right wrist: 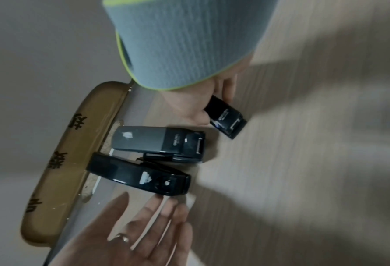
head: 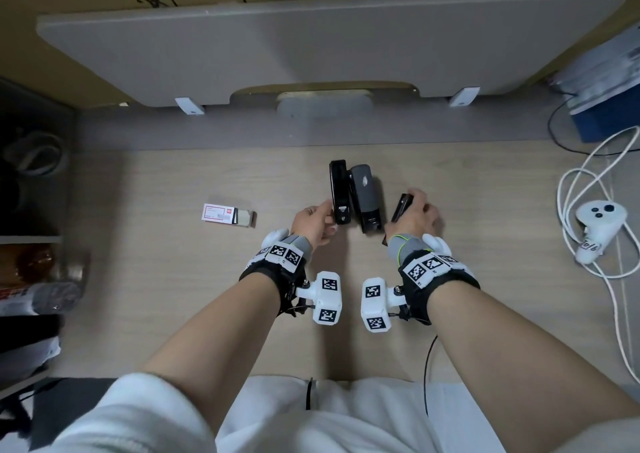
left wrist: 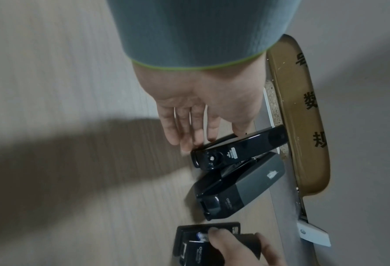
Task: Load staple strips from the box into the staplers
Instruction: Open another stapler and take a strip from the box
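While the right hand (head: 417,215) is gripping a small black stapler (right wrist: 227,117) on the desk (head: 173,279), the left hand (head: 313,222) is lying with fingers straight, its fingertips (left wrist: 187,142) at the glossy black stapler (head: 338,191). Wedged between them, a grey stapler (head: 366,196) is touching the glossy one. Well to the left, the staple box (head: 227,214) is sitting partly slid open; at far right, a white controller (head: 597,229) and cable are lying.

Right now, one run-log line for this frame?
left hand: open beside glossy black stapler | right hand: grips small black stapler | staple box: untouched
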